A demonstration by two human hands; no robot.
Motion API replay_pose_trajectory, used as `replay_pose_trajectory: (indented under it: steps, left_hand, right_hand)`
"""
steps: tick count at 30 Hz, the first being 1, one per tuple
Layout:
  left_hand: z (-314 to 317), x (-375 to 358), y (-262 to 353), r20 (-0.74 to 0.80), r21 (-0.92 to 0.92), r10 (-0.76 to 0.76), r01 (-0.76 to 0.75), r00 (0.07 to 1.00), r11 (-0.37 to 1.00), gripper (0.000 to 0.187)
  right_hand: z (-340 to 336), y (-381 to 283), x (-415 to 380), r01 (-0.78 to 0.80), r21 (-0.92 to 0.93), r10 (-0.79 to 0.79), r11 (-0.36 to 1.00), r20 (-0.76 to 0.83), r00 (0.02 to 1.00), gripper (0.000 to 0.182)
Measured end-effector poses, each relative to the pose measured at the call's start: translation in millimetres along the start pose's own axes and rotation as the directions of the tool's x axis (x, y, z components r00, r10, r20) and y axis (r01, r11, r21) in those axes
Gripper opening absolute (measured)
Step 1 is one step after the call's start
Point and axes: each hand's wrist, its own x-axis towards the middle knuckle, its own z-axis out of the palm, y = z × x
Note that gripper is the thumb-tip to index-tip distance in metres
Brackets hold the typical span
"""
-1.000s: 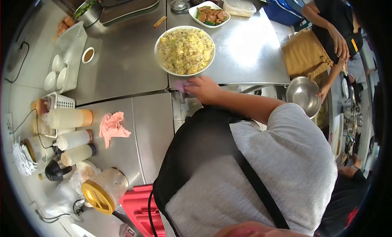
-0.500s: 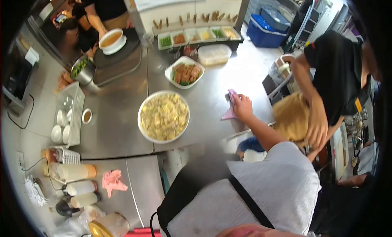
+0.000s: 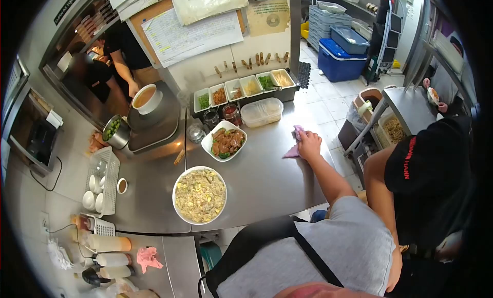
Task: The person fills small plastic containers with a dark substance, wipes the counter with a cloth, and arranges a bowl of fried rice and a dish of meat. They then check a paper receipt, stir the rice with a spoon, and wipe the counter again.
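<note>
My right hand (image 3: 309, 145) is closed over a purple cloth (image 3: 292, 152) and presses it onto the steel counter (image 3: 267, 180) near its right edge. My left hand is out of the picture. To the left of the cloth is a white square bowl (image 3: 207, 143) of browned meat pieces (image 3: 228, 143) with some greens. Closer to me stands a round white bowl of fried rice (image 3: 200, 195) with egg bits.
Topping tubs (image 3: 234, 90), a lidded plastic container (image 3: 262, 112) and jars line the counter's back. At the left, a person's hand (image 3: 133, 89) touches a soup bowl (image 3: 147, 99) on a tray. A co-worker in black (image 3: 431, 180) stands close at my right.
The view has tilted up, showing more wall and floor. My right hand keeps its hold on the purple cloth. The co-worker's hand at the right has left view, and the soup bowl appears more tilted.
</note>
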Motion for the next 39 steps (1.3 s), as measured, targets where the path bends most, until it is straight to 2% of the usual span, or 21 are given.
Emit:
replay_pose_trajectory:
  steps: [4, 7, 8, 9, 10, 11, 12, 13, 14, 15, 16, 19, 22, 23, 25, 27, 29, 31, 33, 37, 39]
  left_hand:
    - [-25, 28, 45, -0.065, -0.241, 0.088, -0.101, 0.994, 0.965, 0.042]
    - [-1, 7, 70, -0.013, -0.396, 0.132, -0.127, 0.991, 0.910, 0.043]
    - [42, -51, 112, 0.014, -0.340, 0.086, -0.076, 0.996, 0.937, 0.050]
    - [73, -78, 111, 0.100, -0.256, 0.205, -0.174, 0.974, 0.951, 0.053]
    - [103, -129, 147, 0.192, -0.271, 0.109, -0.054, 0.975, 0.961, 0.046]
    - [121, -155, 146, 0.432, -0.423, 0.000, 0.202, 0.902, 0.883, 0.045]
    - [140, -181, 146, 0.640, -0.444, -0.108, 0.482, 0.761, 0.755, 0.044]
    - [159, -211, 141, 0.773, -0.534, 0.006, 0.645, 0.635, 0.547, 0.039]
    - [172, -240, 144, 0.885, -0.418, -0.052, 0.840, 0.462, 0.347, 0.033]
    - [182, -266, 140, 0.934, -0.299, -0.078, 0.881, 0.349, 0.366, 0.032]
    - [185, -292, 149, 0.992, -0.109, -0.055, 0.984, 0.117, 0.142, 0.023]
    - [193, -353, 139, 0.970, 0.234, -0.078, 0.971, -0.230, 0.056, 0.028]
    - [184, -361, 148, 0.859, 0.504, -0.042, 0.827, -0.510, 0.251, 0.031]
    - [184, -354, 147, 0.887, 0.439, -0.102, 0.753, -0.451, 0.490, 0.032]
    - [190, -332, 140, 0.943, 0.274, -0.152, 0.433, -0.296, 0.859, 0.035]
    - [206, -305, 109, 0.975, -0.099, 0.071, 0.123, 0.209, 0.988, 0.036]
    - [243, -281, 35, 0.788, -0.128, 0.263, -0.270, 0.557, 0.954, 0.035]
    - [255, -265, 21, 0.817, 0.056, -0.022, -0.041, 0.576, 0.998, 0.037]
    - [258, -267, 13, 0.889, 0.129, -0.164, 0.108, 0.428, 0.986, 0.037]
    - [258, -274, -1, 0.923, 0.342, -0.381, 0.339, 0.054, 0.876, 0.039]
    - [245, -287, 3, 0.920, 0.327, -0.384, 0.398, 0.071, 0.857, 0.034]
  right_hand:
    - [-4, 4, 6, -0.081, -0.008, 0.081, 0.997, 0.088, 0.993, 0.042]
    - [-24, -37, 0, -0.004, -0.082, -0.005, 0.997, -0.105, 0.995, 0.046]
    - [-35, -57, -4, 0.107, -0.007, -0.107, 0.994, -0.099, 0.989, 0.047]
    - [-46, -76, -6, 0.219, 0.078, -0.212, 0.973, -0.088, 0.973, 0.048]
    - [-46, -92, -6, 0.178, 0.448, -0.264, 0.876, 0.138, 0.954, 0.048]
    - [-45, -110, -8, 0.000, 0.725, -0.361, 0.688, 0.342, 0.867, 0.048]
    - [-64, -136, -15, -0.341, 0.815, -0.423, 0.468, 0.546, 0.723, 0.046]
    - [-86, -162, -20, -0.665, 0.710, -0.515, 0.232, 0.670, 0.535, 0.044]
    - [-98, -183, -27, -0.676, 0.713, -0.595, 0.186, 0.629, 0.500, 0.042]
    - [-107, -200, -37, -0.689, 0.712, -0.661, 0.136, 0.583, 0.472, 0.039]
    - [-110, -213, -45, -0.701, 0.708, -0.718, 0.083, 0.530, 0.451, 0.037]
    - [-107, -235, -63, -0.847, 0.514, -0.768, -0.137, 0.484, 0.419, 0.030]
    - [-96, -228, -69, -0.789, 0.609, -0.608, -0.081, 0.596, 0.523, 0.028]
    - [-96, -223, -67, -0.757, 0.652, -0.546, -0.039, 0.620, 0.563, 0.025]
    - [-95, -203, -60, -0.691, 0.721, -0.413, 0.054, 0.646, 0.642, 0.020]
    - [-98, -183, -53, -0.633, 0.744, -0.323, 0.213, 0.665, 0.673, 0.020]
    - [-101, -170, -54, -0.616, 0.689, -0.254, 0.382, 0.719, 0.647, 0.021]
    - [-98, -162, -65, -0.604, 0.626, -0.238, 0.493, 0.765, 0.599, 0.025]
    - [-96, -166, -81, -0.618, 0.556, -0.269, 0.556, 0.824, 0.499, 0.037]
    - [-92, -184, -112, -0.594, 0.540, -0.323, 0.597, 0.839, 0.438, 0.043]
    - [-96, -190, -116, -0.538, 0.544, -0.313, 0.644, 0.829, 0.463, 0.046]
